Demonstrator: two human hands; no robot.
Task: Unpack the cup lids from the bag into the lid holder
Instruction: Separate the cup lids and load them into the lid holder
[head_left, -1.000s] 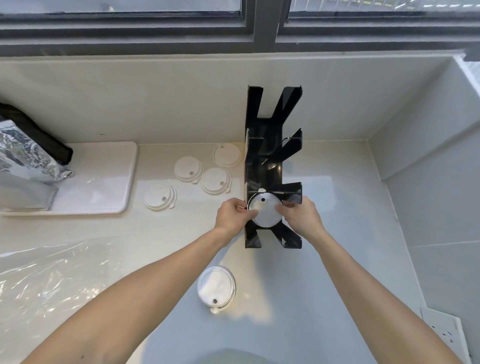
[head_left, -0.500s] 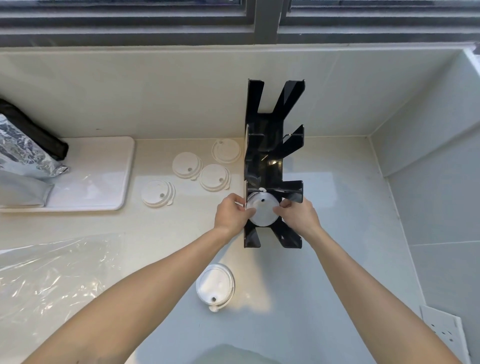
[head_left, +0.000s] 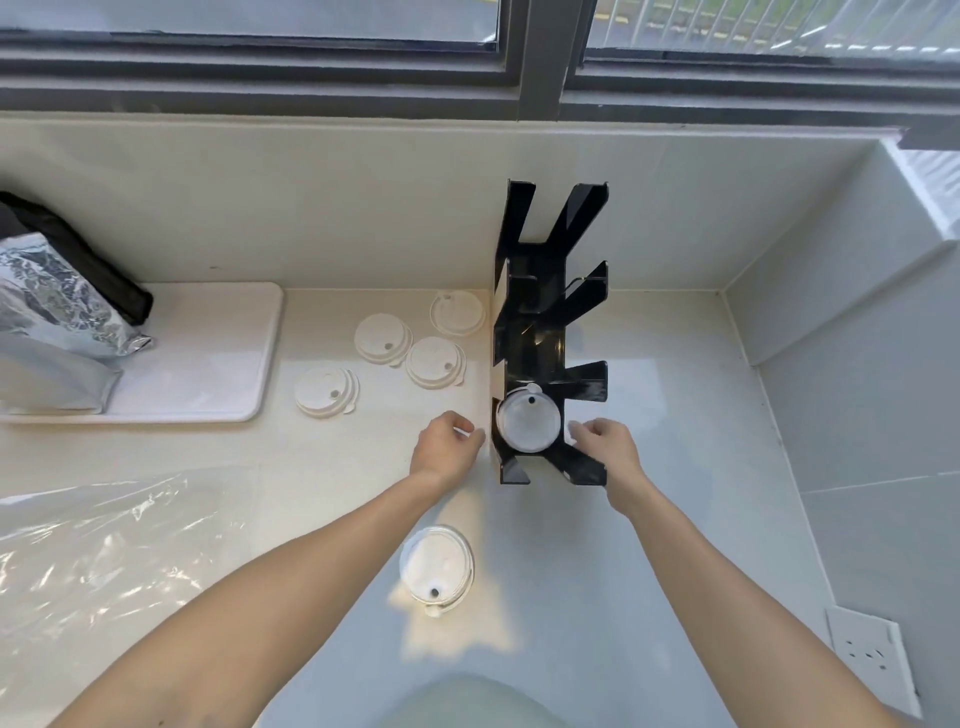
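White round lid (head_left: 529, 422) with dark sip hole seated in black holder (head_left: 540, 332), left hand (head_left: 445, 447) and right hand (head_left: 605, 446) loosely curled, empty, beside it

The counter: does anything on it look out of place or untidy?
Yes. Five stacks of lids lie loose outside the black lid holder: four to its left, one nearer the person. Only the nearest slot holds lids. Nothing looks damaged or spilled.

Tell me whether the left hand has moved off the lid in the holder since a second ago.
Yes. The left hand has drawn leftward, clear of the black holder and its lid.
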